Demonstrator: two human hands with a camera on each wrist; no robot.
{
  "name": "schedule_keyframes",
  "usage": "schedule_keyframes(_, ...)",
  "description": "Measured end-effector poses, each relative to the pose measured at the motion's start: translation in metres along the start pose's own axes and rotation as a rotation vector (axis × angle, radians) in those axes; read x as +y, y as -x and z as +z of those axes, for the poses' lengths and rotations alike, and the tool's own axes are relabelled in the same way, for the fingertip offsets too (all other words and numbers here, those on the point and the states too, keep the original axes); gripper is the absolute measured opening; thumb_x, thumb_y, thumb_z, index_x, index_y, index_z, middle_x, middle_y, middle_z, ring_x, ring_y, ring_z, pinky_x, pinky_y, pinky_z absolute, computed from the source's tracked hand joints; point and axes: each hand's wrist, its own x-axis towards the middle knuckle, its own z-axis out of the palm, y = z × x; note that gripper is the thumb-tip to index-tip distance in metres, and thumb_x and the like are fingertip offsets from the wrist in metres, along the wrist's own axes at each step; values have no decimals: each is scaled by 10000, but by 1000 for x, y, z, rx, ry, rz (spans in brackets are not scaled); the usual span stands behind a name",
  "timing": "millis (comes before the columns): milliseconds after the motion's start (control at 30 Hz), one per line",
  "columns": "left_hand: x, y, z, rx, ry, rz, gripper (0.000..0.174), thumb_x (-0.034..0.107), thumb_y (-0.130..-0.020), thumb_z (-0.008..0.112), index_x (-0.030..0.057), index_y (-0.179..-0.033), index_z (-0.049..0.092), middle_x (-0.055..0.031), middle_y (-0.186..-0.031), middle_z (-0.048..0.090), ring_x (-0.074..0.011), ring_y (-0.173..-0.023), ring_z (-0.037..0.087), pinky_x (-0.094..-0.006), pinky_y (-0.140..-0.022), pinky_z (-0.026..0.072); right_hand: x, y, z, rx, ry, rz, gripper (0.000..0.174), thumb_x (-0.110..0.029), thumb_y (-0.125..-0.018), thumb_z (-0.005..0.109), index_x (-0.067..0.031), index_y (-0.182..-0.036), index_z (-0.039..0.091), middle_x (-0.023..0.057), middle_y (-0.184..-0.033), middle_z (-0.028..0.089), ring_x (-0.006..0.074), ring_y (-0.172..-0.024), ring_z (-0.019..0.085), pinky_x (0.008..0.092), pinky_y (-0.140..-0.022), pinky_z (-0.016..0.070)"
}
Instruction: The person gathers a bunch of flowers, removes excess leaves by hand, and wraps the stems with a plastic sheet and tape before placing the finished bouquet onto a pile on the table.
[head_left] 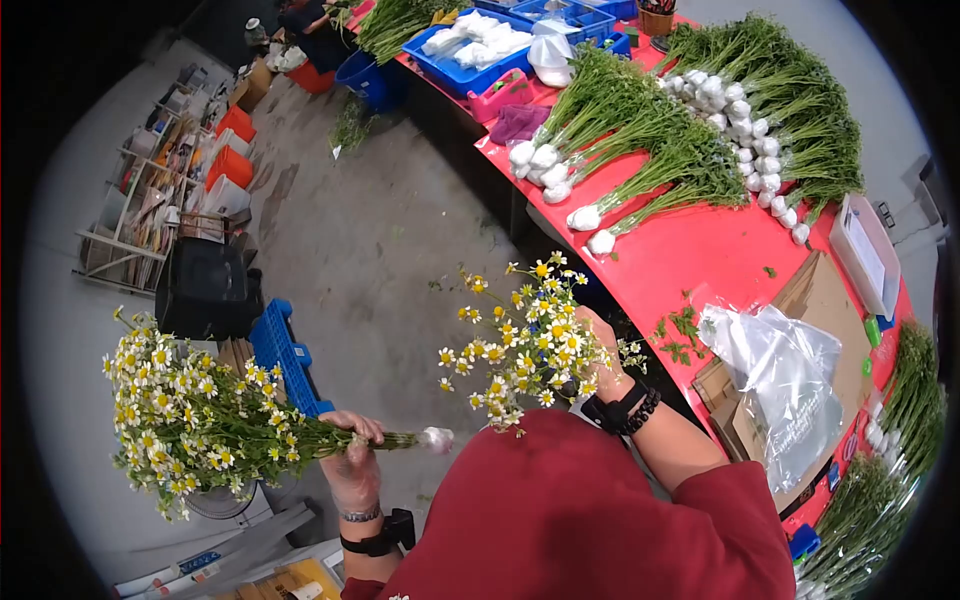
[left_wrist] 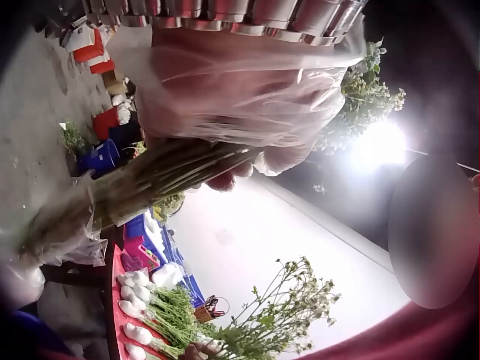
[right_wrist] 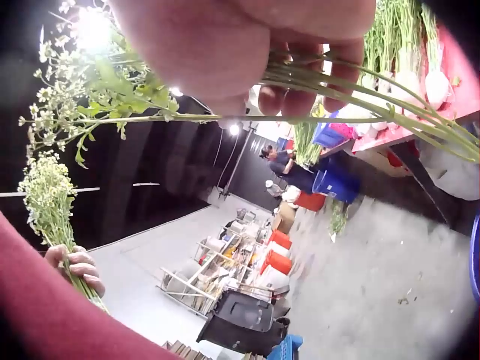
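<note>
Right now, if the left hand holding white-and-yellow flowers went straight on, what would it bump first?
Probably nothing: past the left hand, the way looks free above grey concrete floor, though depth is unclear.

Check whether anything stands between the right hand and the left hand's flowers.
In the head view, the smaller daisy-like bunch gripped by the right hand lies partly between that hand and the larger daisy-like bunch in the left hand. Nothing else visible blocks the gap.
</note>
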Motion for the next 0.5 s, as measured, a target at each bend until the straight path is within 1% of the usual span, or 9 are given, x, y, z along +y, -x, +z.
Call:
schedule_keyframes(33, 1, 0, -1, 13, 4, 8, 417, 153, -863, 831, 104, -1100, 492, -54, -921, 572, -222, -798, 579, -413, -790, 476, -1, -2, 2, -6, -14, 31, 346, 11, -834, 675, -35, -1176, 646, 120, -971, 643, 278, -907, 653, 352, -817, 521)
schedule_keyframes(133, 3, -2, 0, 2, -9, 0, 363, 141, -893, 783, 122, -1115, 497, -37, -908, 525, -200, -796, 544, -391, -800, 453, -2, -5, 7, -9, 2, -32, 334, 12, -836, 678, -31, -1165, 645, 118, -983, 643, 272, -916, 655, 346, -825, 522)
schedule_keyframes(167, 3, -3, 0, 3, -8, -2, 363, 141, -893, 783, 122, -1115, 497, -37, -908, 525, -200, -796, 544, -391, -800, 453, -3, -7, 8, -13, 7, -50, 329, 12, -837, 679, -28, -1161, 645, 118, -989, 642, 270, -918, 655, 344, -828, 522)
schedule_keyframes(300, 0, -11, 1, -1, 9, 4, 355, 131, -895, 776, 120, -1117, 499, -38, -906, 525, -203, -794, 545, -393, -800, 453, 10, -12, 16, -23, -231, 47, 217, -44, -929, 648, -8, -1143, 633, 96, -1020, 631, 227, -924, 647, 336, -825, 523)
schedule_keyframes(333, 0, -12, 2, -8, 19, 8, 346, 120, -898, 770, 119, -1116, 502, -39, -907, 529, -204, -790, 547, -394, -798, 455, 7, -10, 16, -21, -320, 49, 187, -80, -972, 621, -11, -1145, 628, 80, -1016, 634, 200, -927, 647, 328, -829, 527)
schedule_keyframes(367, -1, -15, 1, -13, 23, 4, 346, 120, -898, 770, 119, -1116, 502, -39, -907, 529, -204, -790, 547, -394, -798, 455, 4, -10, 15, -26, -446, 106, 178, -101, -995, 605, -16, -1151, 623, 65, -1026, 641, 173, -930, 647, 314, -832, 534)
schedule_keyframes(433, -3, -19, 0, -23, 9, 3, 334, 104, -895, 773, 116, -1104, 512, -44, -905, 538, -210, -783, 556, -398, -793, 459, -24, -9, 15, -21, -894, 354, 172, -143, -1043, 572, -26, -1163, 614, 36, -1045, 655, 119, -934, 648, 285, -838, 548)
schedule_keyframes(467, -3, -21, 1, -28, 13, -1, 334, 104, -895, 773, 116, -1104, 512, -44, -905, 538, -210, -783, 556, -398, -793, 459, -38, -9, 16, -21, -992, 402, 175, -163, -1067, 556, -32, -1169, 610, 22, -1055, 662, 92, -936, 648, 271, -841, 555)
schedule_keyframes(500, -4, -22, 1, -28, 25, 2, 333, 101, -891, 779, 116, -1098, 517, -45, -904, 542, -212, -781, 559, -400, -792, 461, -42, -9, 15, -23, -1025, 429, 177, -89, -1026, 576, -31, -1190, 609, 25, -1081, 671, 98, -961, 655, 277, -852, 559)
